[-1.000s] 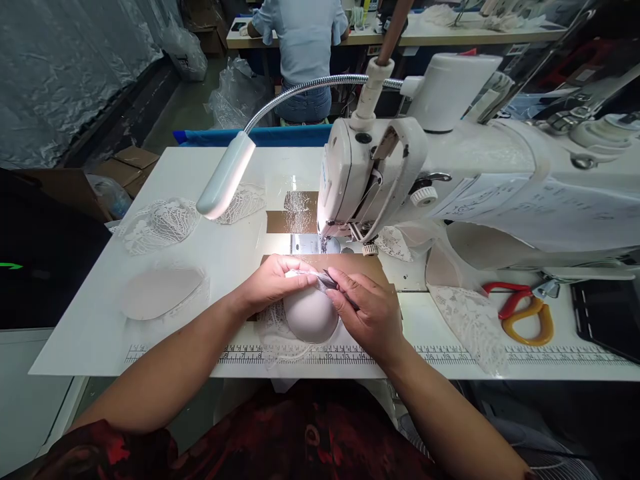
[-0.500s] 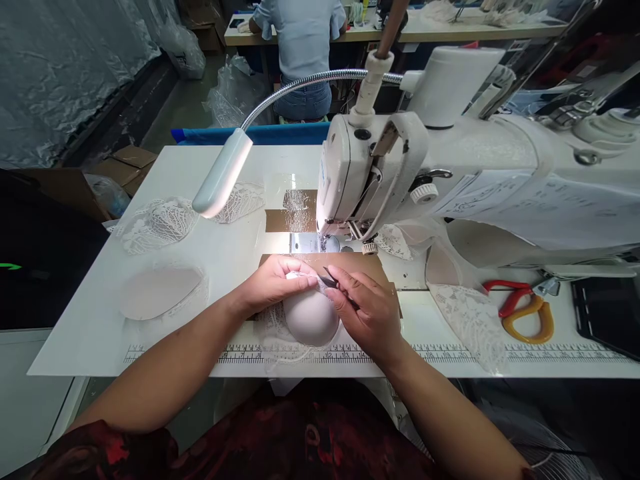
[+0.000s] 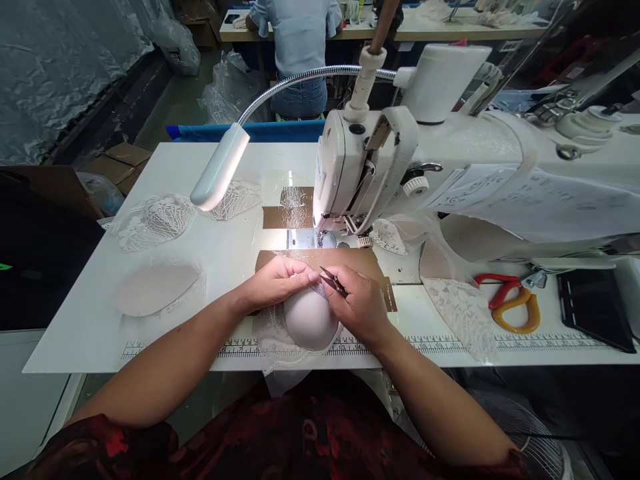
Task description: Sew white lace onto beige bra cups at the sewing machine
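Note:
A pale moulded bra cup [image 3: 311, 319] with white lace under it lies on the white table in front of the sewing machine [image 3: 380, 167]. My left hand [image 3: 277, 281] is closed on the cup's far edge, pinching the fabric. My right hand [image 3: 357, 303] is closed on small dark thread snips [image 3: 333, 281], whose tips point at the cup's edge beside my left fingers.
White lace pieces [image 3: 150, 220] and a flat cup piece [image 3: 155, 288] lie at the left. A gooseneck lamp [image 3: 220, 167] hangs over the table. Red and yellow scissors [image 3: 515, 303] and a dark tray [image 3: 593, 307] lie at the right. A person sits at a far table [image 3: 300, 40].
The view has shifted slightly downward. My hands have stayed on the cup; the snips have tilted a little and their tips sit closer to my left fingers.

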Demonstrator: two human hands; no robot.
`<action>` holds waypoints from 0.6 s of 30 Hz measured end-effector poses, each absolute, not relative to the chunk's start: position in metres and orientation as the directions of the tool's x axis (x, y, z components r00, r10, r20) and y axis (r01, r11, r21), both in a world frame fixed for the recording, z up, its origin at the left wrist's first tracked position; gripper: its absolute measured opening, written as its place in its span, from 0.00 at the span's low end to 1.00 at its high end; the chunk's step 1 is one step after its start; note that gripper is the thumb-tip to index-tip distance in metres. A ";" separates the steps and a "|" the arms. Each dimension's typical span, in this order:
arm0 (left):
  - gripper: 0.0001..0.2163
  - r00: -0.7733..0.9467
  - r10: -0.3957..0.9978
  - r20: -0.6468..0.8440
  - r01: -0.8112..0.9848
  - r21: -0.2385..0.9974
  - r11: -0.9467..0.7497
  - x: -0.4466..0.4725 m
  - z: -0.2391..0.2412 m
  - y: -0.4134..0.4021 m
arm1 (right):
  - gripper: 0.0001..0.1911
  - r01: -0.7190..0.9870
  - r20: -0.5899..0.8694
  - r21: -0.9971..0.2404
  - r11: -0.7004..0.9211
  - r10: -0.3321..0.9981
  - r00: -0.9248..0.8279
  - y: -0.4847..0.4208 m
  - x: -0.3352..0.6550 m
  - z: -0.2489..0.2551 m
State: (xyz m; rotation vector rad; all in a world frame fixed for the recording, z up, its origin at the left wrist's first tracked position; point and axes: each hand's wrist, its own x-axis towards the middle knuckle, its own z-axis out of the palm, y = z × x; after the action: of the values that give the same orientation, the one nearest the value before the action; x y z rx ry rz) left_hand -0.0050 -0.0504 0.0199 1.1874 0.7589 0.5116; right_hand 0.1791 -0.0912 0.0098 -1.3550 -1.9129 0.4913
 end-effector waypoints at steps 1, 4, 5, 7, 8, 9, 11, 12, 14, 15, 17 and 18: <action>0.17 0.655 0.707 -0.269 0.043 0.947 0.320 -0.005 0.020 -0.051 | 0.06 0.651 0.326 -0.671 0.354 0.930 -0.170 -0.091 0.179 0.010; 0.15 0.658 0.692 -0.296 0.060 0.937 0.344 -0.006 0.021 -0.051 | 0.05 0.641 0.303 -0.698 0.319 0.943 -0.139 -0.089 0.181 0.012; 0.15 0.659 0.690 -0.300 0.065 0.937 0.344 -0.007 0.022 -0.051 | 0.06 0.638 0.302 -0.705 0.310 0.945 -0.125 -0.089 0.182 0.013; 0.14 0.653 0.697 -0.296 0.073 0.941 0.331 -0.009 0.023 -0.050 | 0.07 0.640 0.302 -0.714 0.283 0.950 -0.083 -0.088 0.185 0.014; 0.13 0.649 0.702 -0.292 0.076 0.944 0.322 -0.010 0.023 -0.050 | 0.08 0.642 0.303 -0.717 0.270 0.951 -0.061 -0.087 0.186 0.014; 0.13 0.646 0.706 -0.288 0.077 0.946 0.316 -0.011 0.023 -0.049 | 0.09 0.644 0.302 -0.720 0.259 0.952 -0.044 -0.087 0.188 0.014; 0.13 0.643 0.715 -0.276 0.066 0.949 0.307 -0.011 0.023 -0.049 | 0.09 0.648 0.299 -0.720 0.248 0.954 -0.033 -0.086 0.192 0.014; 0.12 0.644 0.716 -0.271 0.059 0.950 0.306 -0.011 0.023 -0.048 | 0.09 0.654 0.292 -0.716 0.243 0.956 -0.035 -0.085 0.194 0.014; 0.12 0.644 0.717 -0.266 0.046 0.949 0.312 -0.011 0.023 -0.049 | 0.08 0.661 0.289 -0.710 0.244 0.956 -0.043 -0.085 0.197 0.014; 0.12 0.640 0.720 -0.269 0.042 0.948 0.317 -0.011 0.022 -0.049 | 0.08 0.651 0.298 -0.713 0.261 0.953 -0.056 -0.085 0.198 0.015; 0.13 0.632 0.723 -0.279 0.043 0.944 0.326 -0.010 0.021 -0.049 | 0.10 0.606 0.335 -0.726 0.327 0.937 -0.104 -0.085 0.197 0.015; 0.13 0.628 0.726 -0.281 0.040 0.943 0.330 -0.010 0.021 -0.049 | 0.11 0.577 0.356 -0.727 0.373 0.923 -0.147 -0.086 0.196 0.015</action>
State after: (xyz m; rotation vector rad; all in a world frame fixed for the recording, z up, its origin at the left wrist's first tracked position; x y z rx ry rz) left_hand -0.0104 -0.0490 0.0209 1.1650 0.7966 0.5159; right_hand 0.1962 -0.0858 0.0154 -1.3072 -1.8363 0.5478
